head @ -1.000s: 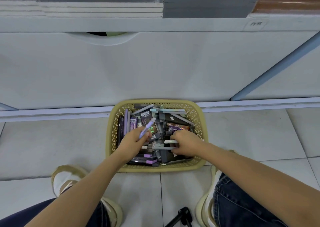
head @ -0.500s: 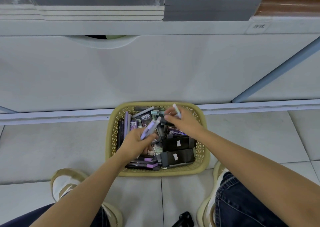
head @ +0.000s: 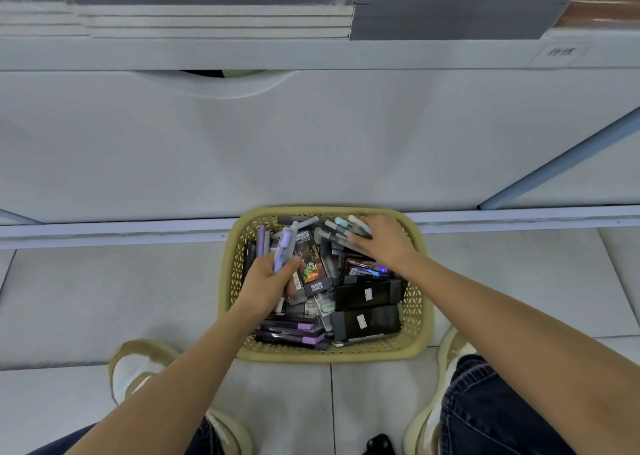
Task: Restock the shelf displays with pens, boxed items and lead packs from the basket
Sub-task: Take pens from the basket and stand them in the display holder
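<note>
a yellow basket [head: 329, 354] is set on the pale tiled floor [head: 104, 298], against the white shelf base [head: 311, 142]. purple pens [head: 282, 246] are gripped in the left hand [head: 268, 281] over its left side; pale pens [head: 341, 224] at its far right are pinched by the right hand [head: 384, 243].

Both forearms are stretched forward. In the left hand [head: 272, 279] lilac plastic pens [head: 282, 246] are gripped; the right hand [head: 386, 243] is laid palm-down, fingers bent.

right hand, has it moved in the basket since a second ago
Yes. The right hand went from the middle of the basket to its far rim, toward the shelf base.
</note>
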Action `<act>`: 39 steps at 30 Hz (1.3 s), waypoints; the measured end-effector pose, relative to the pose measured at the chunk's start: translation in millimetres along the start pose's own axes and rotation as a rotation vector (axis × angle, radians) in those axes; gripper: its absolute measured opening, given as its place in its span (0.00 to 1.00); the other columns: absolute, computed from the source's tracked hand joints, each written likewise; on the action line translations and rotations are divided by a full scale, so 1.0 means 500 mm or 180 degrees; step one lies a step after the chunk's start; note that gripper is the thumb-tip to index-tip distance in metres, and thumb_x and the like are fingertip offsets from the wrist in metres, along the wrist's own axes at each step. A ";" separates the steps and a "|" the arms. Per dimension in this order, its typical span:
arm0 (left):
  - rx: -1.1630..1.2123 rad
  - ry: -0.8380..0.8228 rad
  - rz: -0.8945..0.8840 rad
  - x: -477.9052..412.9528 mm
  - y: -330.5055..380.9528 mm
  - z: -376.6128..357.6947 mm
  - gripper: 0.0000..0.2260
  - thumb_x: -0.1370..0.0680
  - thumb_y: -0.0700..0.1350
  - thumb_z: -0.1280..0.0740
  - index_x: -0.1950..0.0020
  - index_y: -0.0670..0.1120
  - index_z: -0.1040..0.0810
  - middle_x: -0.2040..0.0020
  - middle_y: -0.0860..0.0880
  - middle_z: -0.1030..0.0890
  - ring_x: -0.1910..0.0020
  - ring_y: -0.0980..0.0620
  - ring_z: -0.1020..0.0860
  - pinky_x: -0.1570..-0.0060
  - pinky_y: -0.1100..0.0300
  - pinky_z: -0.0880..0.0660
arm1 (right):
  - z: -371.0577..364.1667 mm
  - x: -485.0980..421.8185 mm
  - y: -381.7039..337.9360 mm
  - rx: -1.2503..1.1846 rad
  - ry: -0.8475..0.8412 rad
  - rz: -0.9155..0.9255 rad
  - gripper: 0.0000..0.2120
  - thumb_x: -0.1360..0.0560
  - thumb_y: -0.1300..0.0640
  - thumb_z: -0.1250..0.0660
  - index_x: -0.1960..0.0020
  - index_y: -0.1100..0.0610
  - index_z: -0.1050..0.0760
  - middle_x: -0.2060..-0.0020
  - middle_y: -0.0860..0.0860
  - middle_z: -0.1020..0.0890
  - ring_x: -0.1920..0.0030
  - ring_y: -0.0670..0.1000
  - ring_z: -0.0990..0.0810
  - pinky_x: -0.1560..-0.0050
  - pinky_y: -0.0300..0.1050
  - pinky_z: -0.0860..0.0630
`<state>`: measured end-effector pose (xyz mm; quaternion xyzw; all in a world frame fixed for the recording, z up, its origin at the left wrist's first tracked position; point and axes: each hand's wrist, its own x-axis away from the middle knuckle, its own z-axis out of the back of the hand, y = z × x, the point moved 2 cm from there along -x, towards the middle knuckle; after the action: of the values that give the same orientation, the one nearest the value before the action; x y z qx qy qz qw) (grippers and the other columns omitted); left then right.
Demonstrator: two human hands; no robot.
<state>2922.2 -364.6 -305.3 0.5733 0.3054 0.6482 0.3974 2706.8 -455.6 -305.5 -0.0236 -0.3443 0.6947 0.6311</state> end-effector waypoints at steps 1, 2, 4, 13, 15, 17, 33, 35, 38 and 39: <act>0.0034 0.0001 0.0007 0.000 0.003 -0.002 0.11 0.18 0.44 0.37 0.55 0.40 0.20 0.77 0.49 0.25 0.73 0.53 0.22 0.66 0.65 0.24 | 0.004 0.002 0.001 -0.0061 -0.0055 0.0024 0.14 0.25 0.48 0.30 0.64 0.55 0.26 0.71 0.49 0.25 0.69 0.50 0.28 0.70 0.43 0.36; 0.0103 -0.0001 0.0016 0.001 0.008 -0.004 0.11 0.18 0.44 0.38 0.54 0.40 0.21 0.77 0.49 0.25 0.71 0.51 0.20 0.66 0.64 0.23 | 0.009 0.004 0.001 -0.0155 -0.0120 0.0044 0.14 0.26 0.49 0.29 0.65 0.55 0.26 0.72 0.49 0.25 0.69 0.50 0.28 0.70 0.43 0.36; 0.0318 0.0011 0.0057 0.007 0.019 -0.008 0.11 0.17 0.43 0.39 0.52 0.38 0.22 0.75 0.47 0.23 0.68 0.48 0.18 0.66 0.60 0.21 | 0.018 0.011 -0.005 -0.0672 -0.0295 0.0057 0.12 0.26 0.50 0.28 0.61 0.58 0.21 0.69 0.51 0.19 0.67 0.52 0.21 0.65 0.43 0.28; 0.1075 0.0241 0.0226 0.034 0.067 -0.032 0.12 0.23 0.49 0.30 0.65 0.48 0.25 0.78 0.52 0.35 0.81 0.56 0.40 0.82 0.65 0.40 | 0.006 0.080 -0.095 -0.2472 -0.1512 0.0205 0.11 0.25 0.57 0.28 0.49 0.65 0.19 0.66 0.51 0.16 0.75 0.44 0.28 0.73 0.32 0.30; 0.1155 0.0324 0.0264 0.042 0.079 -0.038 0.11 0.25 0.48 0.28 0.65 0.46 0.24 0.79 0.52 0.34 0.82 0.56 0.40 0.83 0.65 0.40 | 0.002 0.096 -0.110 -0.2287 -0.1609 0.0395 0.10 0.24 0.58 0.29 0.51 0.65 0.20 0.73 0.45 0.20 0.76 0.44 0.28 0.73 0.33 0.31; 0.1127 0.0511 0.0271 0.049 0.095 -0.039 0.12 0.24 0.47 0.28 0.64 0.45 0.24 0.79 0.51 0.31 0.82 0.57 0.38 0.82 0.66 0.40 | 0.009 0.107 -0.120 -0.2252 -0.1461 0.0467 0.09 0.24 0.57 0.30 0.51 0.64 0.22 0.75 0.46 0.20 0.77 0.44 0.27 0.73 0.33 0.31; 0.0580 0.0256 -0.0862 0.181 0.292 -0.013 0.15 0.23 0.49 0.30 0.69 0.46 0.19 0.80 0.50 0.28 0.82 0.55 0.34 0.79 0.67 0.35 | 0.226 0.190 -0.238 -0.3065 -0.0332 0.1060 0.05 0.24 0.56 0.31 0.50 0.55 0.18 0.76 0.46 0.32 0.76 0.45 0.40 0.76 0.33 0.42; 0.0608 0.0245 -0.1125 0.207 0.335 0.002 0.14 0.23 0.48 0.30 0.62 0.40 0.16 0.80 0.52 0.27 0.82 0.56 0.35 0.78 0.67 0.35 | 0.278 0.212 -0.270 -0.3167 -0.0017 0.1271 0.09 0.22 0.57 0.33 0.43 0.57 0.20 0.69 0.50 0.23 0.75 0.45 0.40 0.76 0.34 0.43; 0.0660 0.0321 -0.1533 0.248 0.415 0.021 0.14 0.23 0.45 0.30 0.55 0.33 0.18 0.78 0.53 0.24 0.82 0.58 0.36 0.79 0.69 0.37 | 0.371 0.260 -0.325 -0.3085 0.0574 0.1629 0.10 0.21 0.56 0.34 0.42 0.59 0.23 0.58 0.56 0.15 0.75 0.46 0.36 0.75 0.34 0.39; 0.0650 0.0343 -0.1657 0.263 0.447 0.027 0.13 0.23 0.45 0.30 0.55 0.34 0.18 0.77 0.53 0.22 0.82 0.58 0.36 0.79 0.68 0.37 | 0.401 0.278 -0.342 -0.3036 0.0738 0.1738 0.11 0.21 0.56 0.34 0.42 0.60 0.24 0.58 0.56 0.15 0.75 0.45 0.34 0.75 0.34 0.36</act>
<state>2895.1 -362.8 -47.2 0.4773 0.5268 0.5197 0.4739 2732.0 -427.4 -10.1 -0.4709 -0.5300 0.5931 0.3815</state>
